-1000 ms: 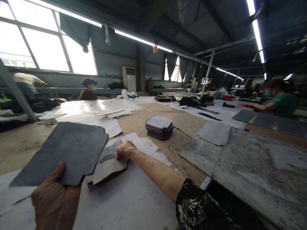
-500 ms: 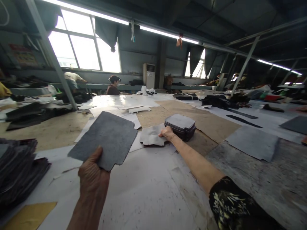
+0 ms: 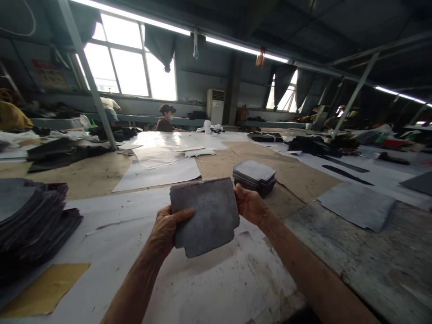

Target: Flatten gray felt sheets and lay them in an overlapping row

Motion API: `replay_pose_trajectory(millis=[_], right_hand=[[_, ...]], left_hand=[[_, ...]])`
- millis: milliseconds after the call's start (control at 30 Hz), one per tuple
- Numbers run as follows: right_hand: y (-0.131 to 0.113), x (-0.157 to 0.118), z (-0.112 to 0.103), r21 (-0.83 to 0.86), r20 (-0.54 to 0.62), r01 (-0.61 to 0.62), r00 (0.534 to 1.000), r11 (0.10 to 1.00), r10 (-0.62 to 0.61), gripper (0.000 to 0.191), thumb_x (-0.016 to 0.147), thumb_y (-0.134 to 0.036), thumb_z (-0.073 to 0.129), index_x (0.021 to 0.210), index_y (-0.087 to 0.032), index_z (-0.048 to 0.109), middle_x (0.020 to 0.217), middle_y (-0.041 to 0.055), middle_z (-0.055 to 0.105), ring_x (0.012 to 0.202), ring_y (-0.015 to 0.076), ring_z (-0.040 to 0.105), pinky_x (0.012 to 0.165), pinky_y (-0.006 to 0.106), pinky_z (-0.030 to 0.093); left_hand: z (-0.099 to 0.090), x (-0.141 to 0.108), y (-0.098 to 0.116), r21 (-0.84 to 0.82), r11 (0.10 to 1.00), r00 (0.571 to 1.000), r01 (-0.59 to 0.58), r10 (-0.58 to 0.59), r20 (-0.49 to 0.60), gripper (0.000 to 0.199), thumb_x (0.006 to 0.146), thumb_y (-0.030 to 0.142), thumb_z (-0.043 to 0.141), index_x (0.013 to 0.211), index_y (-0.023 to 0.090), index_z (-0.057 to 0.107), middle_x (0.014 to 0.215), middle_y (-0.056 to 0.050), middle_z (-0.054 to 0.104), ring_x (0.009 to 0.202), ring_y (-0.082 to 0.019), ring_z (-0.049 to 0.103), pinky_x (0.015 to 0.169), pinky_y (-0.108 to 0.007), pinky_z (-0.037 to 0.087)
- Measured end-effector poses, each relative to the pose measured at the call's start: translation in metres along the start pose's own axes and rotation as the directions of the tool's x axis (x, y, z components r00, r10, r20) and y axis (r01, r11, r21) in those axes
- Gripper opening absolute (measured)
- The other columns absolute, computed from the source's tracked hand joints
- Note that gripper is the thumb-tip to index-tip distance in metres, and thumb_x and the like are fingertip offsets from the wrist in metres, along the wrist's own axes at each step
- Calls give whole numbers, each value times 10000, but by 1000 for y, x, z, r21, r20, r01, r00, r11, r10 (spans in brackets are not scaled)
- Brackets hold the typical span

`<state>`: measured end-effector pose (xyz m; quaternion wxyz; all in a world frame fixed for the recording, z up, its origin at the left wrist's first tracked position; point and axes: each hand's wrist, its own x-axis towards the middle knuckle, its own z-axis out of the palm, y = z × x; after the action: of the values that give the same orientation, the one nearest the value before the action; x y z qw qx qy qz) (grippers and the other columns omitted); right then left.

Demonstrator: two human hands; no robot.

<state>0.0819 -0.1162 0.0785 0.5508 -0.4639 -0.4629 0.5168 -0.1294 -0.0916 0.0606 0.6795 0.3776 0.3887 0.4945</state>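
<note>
A grey fabric-like piece (image 3: 204,216) with notched lower corners is held up over the white paper on the table. My left hand (image 3: 170,227) is closed on its left side, thumb across the front face. At the upper right edge, my right hand (image 3: 249,202) grips with its fingers partly hidden by the piece. Whether a second piece lies behind the first cannot be made out. Just beyond my right hand stands a neat stack of similar grey pieces (image 3: 254,171). A taller stack of dark-edged grey pieces (image 3: 30,220) rises at the left.
A yellow-brown sheet (image 3: 47,288) lies near the front left. One larger grey piece (image 3: 357,204) is flat on the right side. Dark material (image 3: 67,150) lies by a metal post (image 3: 89,76). A masked co-worker (image 3: 166,119) is across the table.
My left hand has moved right with its grey piece, now turned more upright. My right hand has drawn back toward it; the smaller-looking piece it held is no longer separately visible.
</note>
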Motion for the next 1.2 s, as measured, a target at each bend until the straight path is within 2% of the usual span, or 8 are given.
replay_pose_trajectory(millis=[167, 333, 433, 600, 700, 867, 1067, 1200], right_hand=[[30, -21, 12, -138, -208, 144, 963, 980, -171, 397, 482, -274, 765, 861, -183, 685, 733, -1, 675, 651, 190, 605, 612, 288, 481], [45, -30, 21, -460, -162, 518, 750, 721, -642, 258, 622, -202, 651, 872, -222, 711, 919, 27, 698, 878, 218, 625, 827, 311, 452], [41, -28, 16, -323, -202, 408, 852, 854, -484, 303, 584, -232, 689, 885, -210, 701, 873, 32, 698, 822, 220, 631, 770, 314, 472], [41, -23, 6, 291, -122, -15, 991, 956, 52, 356, 461, -321, 755, 760, -154, 660, 690, 44, 673, 621, 207, 613, 640, 339, 499], [45, -29, 7, 129, -284, 178, 949, 976, -136, 326, 496, -311, 747, 789, -191, 668, 744, 27, 680, 689, 214, 622, 702, 351, 499], [41, -43, 8, -534, -271, 421, 736, 734, -620, 228, 654, -291, 646, 869, -233, 695, 914, 47, 686, 910, 239, 609, 868, 352, 441], [35, -37, 2, -103, -178, 193, 962, 976, -209, 410, 562, -328, 728, 942, -192, 655, 828, 22, 672, 765, 202, 609, 696, 295, 479], [37, -38, 7, -171, -268, 222, 927, 960, -262, 265, 503, -265, 745, 746, -188, 674, 662, -28, 601, 631, 148, 545, 584, 240, 428]], left_hand=[[8, -2, -11, 64, 995, 995, 79, -82, 59, 336, 385, 227, 811, 647, 96, 646, 537, -44, 654, 425, -161, 564, 419, -257, 475], [7, 5, -19, -25, 992, 993, 121, -121, -11, 297, 472, 270, 773, 677, 94, 650, 563, -59, 656, 475, -175, 587, 477, -282, 502], [5, 6, -19, 81, 993, 996, 90, -88, -34, 299, 482, 278, 772, 702, 114, 654, 583, -48, 659, 488, -184, 584, 485, -297, 495], [7, -5, -14, 423, 789, 892, -445, 431, 134, 286, 512, 222, 738, 791, 163, 724, 712, 0, 694, 739, -209, 619, 646, -242, 478], [11, -10, -14, 341, 840, 906, -422, 404, 127, 322, 481, 199, 749, 800, 168, 726, 737, -6, 703, 752, -217, 622, 646, -246, 475], [15, -6, -22, 99, 993, 988, 63, -76, 133, 301, 421, 241, 792, 671, 105, 693, 644, -64, 682, 574, -179, 599, 556, -262, 470], [14, -6, -26, 286, 932, 974, -224, 223, 38, 228, 496, 218, 769, 705, 152, 707, 609, 19, 657, 572, -145, 554, 536, -224, 423], [11, -10, -24, 421, 794, 896, -439, 424, 134, 188, 525, 138, 731, 712, 165, 724, 608, 43, 639, 623, -140, 541, 558, -200, 403]])
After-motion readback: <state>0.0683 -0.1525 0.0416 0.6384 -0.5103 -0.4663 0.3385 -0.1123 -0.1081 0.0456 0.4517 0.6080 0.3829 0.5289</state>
